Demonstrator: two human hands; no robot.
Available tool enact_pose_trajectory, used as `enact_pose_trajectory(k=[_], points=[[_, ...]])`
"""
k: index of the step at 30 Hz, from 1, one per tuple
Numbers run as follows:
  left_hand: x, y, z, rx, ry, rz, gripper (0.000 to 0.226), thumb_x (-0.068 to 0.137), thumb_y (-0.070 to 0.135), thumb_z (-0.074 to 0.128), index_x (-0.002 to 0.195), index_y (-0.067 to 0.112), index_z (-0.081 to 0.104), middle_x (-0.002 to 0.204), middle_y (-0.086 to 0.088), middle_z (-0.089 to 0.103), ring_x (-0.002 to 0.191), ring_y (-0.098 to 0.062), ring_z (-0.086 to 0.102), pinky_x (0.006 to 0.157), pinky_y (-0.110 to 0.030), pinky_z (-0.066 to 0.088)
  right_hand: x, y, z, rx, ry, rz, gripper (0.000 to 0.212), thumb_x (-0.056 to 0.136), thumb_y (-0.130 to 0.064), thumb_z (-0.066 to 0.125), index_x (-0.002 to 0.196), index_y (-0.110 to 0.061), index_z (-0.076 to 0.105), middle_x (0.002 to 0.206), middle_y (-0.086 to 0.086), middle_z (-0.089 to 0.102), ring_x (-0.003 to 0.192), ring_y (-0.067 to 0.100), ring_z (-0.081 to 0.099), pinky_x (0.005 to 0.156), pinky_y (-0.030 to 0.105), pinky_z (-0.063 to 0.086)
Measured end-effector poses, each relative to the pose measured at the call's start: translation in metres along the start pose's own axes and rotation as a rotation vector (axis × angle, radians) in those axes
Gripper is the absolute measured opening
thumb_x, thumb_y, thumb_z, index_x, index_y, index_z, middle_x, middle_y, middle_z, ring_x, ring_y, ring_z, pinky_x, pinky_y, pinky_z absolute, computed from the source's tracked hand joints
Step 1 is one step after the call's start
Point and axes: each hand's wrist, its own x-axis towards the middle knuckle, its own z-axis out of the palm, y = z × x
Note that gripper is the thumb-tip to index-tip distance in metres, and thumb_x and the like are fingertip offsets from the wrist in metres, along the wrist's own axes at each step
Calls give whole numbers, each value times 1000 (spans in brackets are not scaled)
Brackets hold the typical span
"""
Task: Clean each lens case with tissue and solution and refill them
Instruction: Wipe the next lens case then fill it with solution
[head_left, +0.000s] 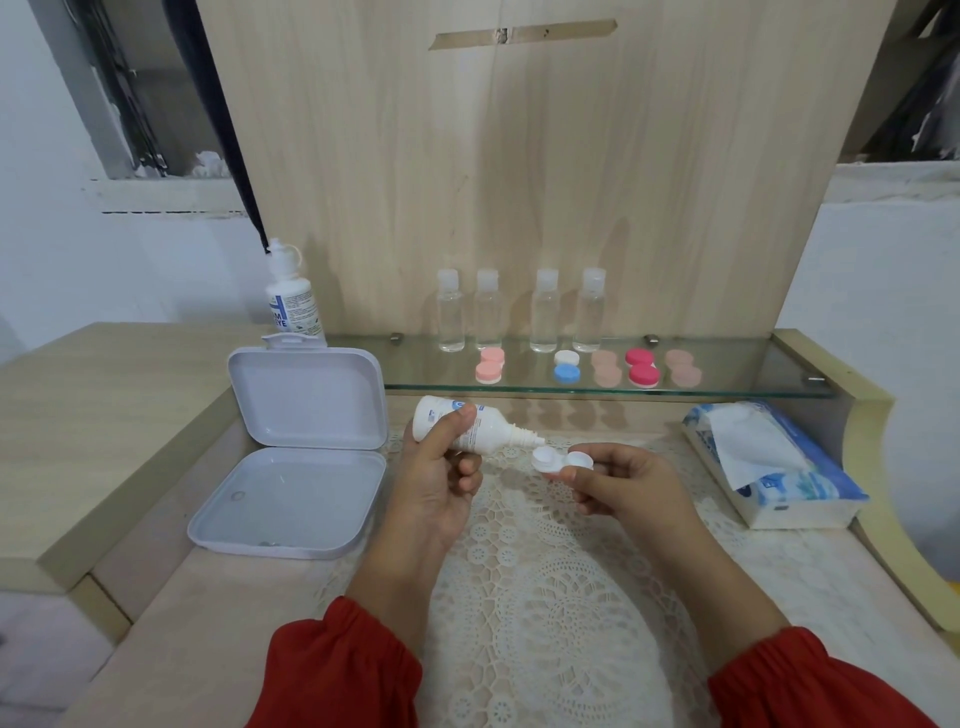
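Observation:
My left hand (444, 467) grips a small white solution bottle (470, 427), tipped on its side with the nozzle pointing right over an open white lens case (558, 461). That case has no caps on its two wells, and my right hand (626, 483) pinches it at its right end. On the glass shelf (727, 387) behind lie several capped lens cases: a light pink one (490, 366), a white and blue one (566, 366), a tan one (605, 368), a deep pink one (643, 368) and another tan one (683, 367). A tissue pack (769, 462) lies at the right.
An open white plastic box (291, 457) sits at the left, lid raised. A larger solution bottle (291, 296) stands behind it. Several clear bottles (519, 312) line the back of the shelf. A lace mat (545, 571) covers the counter under my hands.

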Motion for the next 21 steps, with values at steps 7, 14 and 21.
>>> enact_pose_trajectory(k=[7, 14, 21], points=[[-1, 0, 1, 12, -14, 34, 55, 64, 20, 73, 112, 13, 48, 70, -5, 62, 36, -7, 37, 32, -15, 25, 0, 1, 0, -6, -10, -7, 21, 77, -1, 75, 97, -4, 71, 69, 11, 67, 56, 13, 59, 55, 22, 53], [-2, 1, 0, 21, -26, 48, 56, 62, 21, 73, 112, 13, 48, 70, -4, 63, 36, -6, 36, 32, -15, 24, 1, 1, 1, 0, -11, -1, 21, 77, -1, 75, 98, -3, 70, 70, 10, 67, 55, 11, 60, 54, 21, 53], [-1, 1, 0, 26, -31, 53, 57, 62, 21, 73, 112, 13, 47, 70, -4, 64, 36, -6, 37, 32, -15, 25, 1, 2, 0, 7, -6, 4, 21, 77, 0, 75, 97, -3, 70, 71, 11, 67, 55, 11, 60, 54, 22, 53]])
